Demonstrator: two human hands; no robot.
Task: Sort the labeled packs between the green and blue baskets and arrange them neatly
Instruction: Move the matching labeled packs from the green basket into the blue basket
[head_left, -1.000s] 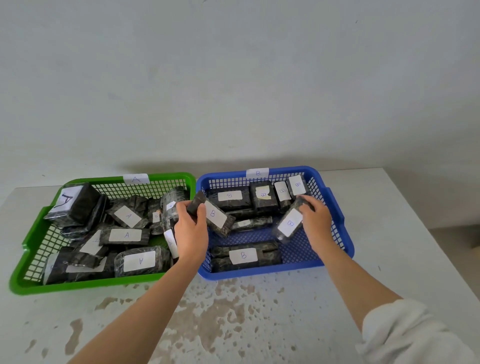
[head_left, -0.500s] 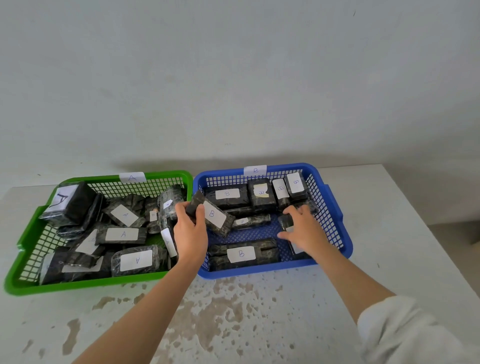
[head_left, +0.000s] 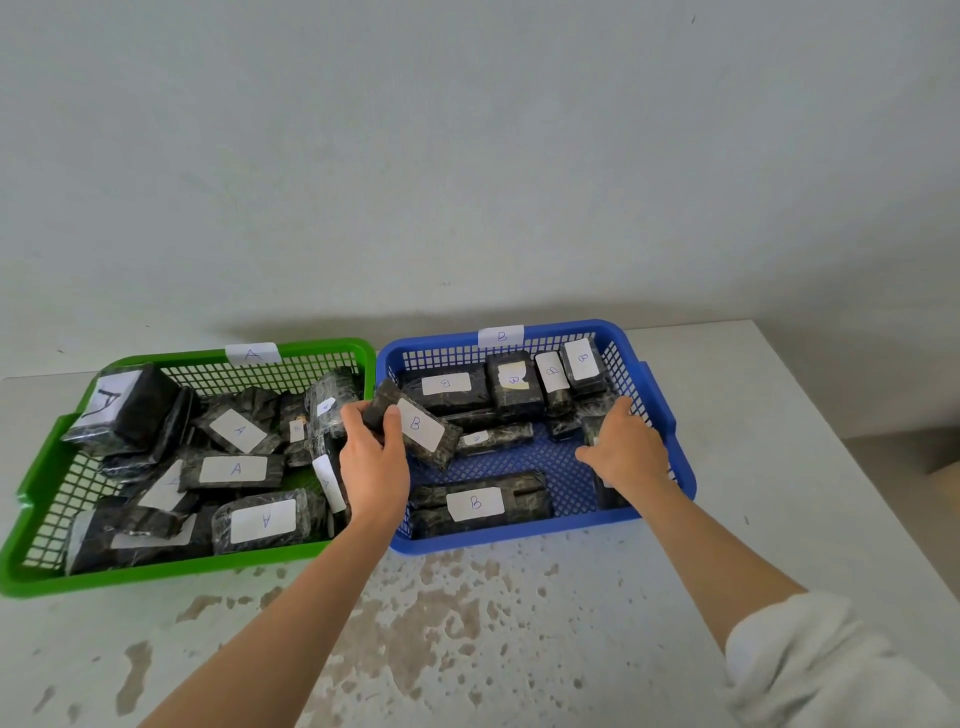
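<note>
A green basket (head_left: 171, 569) tagged A sits on the left, full of dark wrapped packs with white A labels, piled loosely. Beside it on the right is a blue basket (head_left: 524, 535) tagged B, holding several B packs. My left hand (head_left: 371, 462) grips a dark B pack (head_left: 415, 428) above the blue basket's left edge. Inside the right part of the blue basket, my right hand (head_left: 626, 449) lies over another dark pack (head_left: 605, 493) that stands against the right wall, mostly hidden under the hand.
Both baskets rest on a white table (head_left: 779, 493) with worn brown patches near the front. A pale wall rises right behind the baskets. The table's right edge drops off beyond the blue basket.
My right hand carried its B pack down from a raised tilt and set it low against the blue basket's right wall. The left hand keeps holding its B pack in about the same spot.
</note>
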